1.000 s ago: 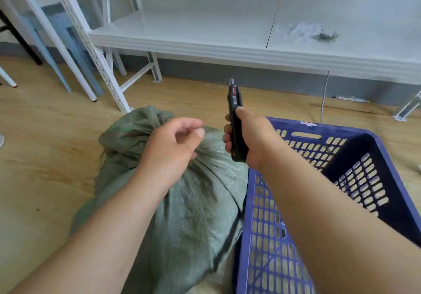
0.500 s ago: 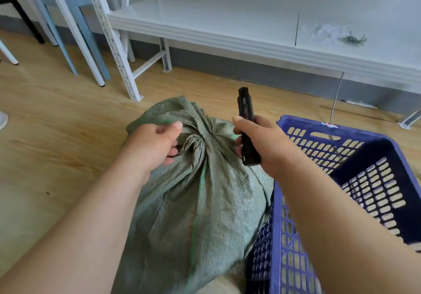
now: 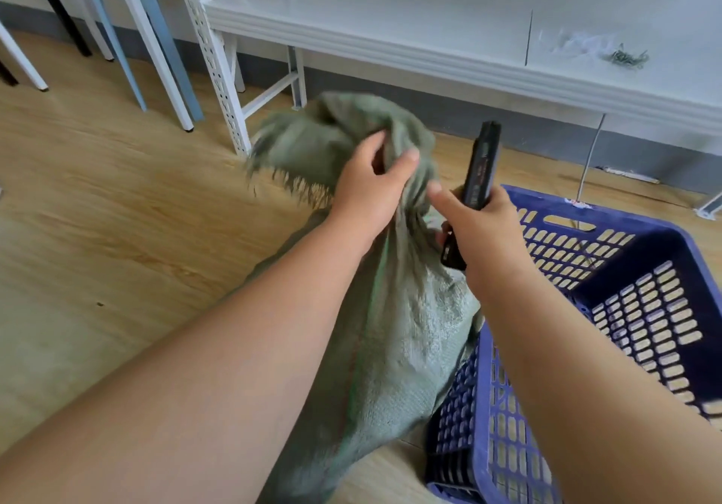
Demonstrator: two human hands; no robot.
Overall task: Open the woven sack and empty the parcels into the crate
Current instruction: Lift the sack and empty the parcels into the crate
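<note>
A green woven sack [image 3: 394, 331] lies on the wooden floor, its neck gathered and its frayed mouth flopped up and to the left. My left hand [image 3: 371, 187] grips the bunched neck of the sack. Just to the right, my right hand [image 3: 480, 230] holds a black utility knife [image 3: 478, 175] upright, close beside the neck. A blue slotted plastic crate [image 3: 609, 230] stands against the sack's right side; the part of its inside that shows is bare. No parcels are visible; the sack hides its contents.
A low white shelf [image 3: 429, 46] runs across the back, with a white perforated upright [image 3: 211, 54] just behind the sack. Chair and table legs [image 3: 117, 35] stand at the back left. A thin cable [image 3: 590, 152] hangs down behind the crate.
My left hand has gone from hovering beside the knot to gripping the sack's neck and lifting it. My right hand with the knife has stayed beside the neck. The camera moved closer.
</note>
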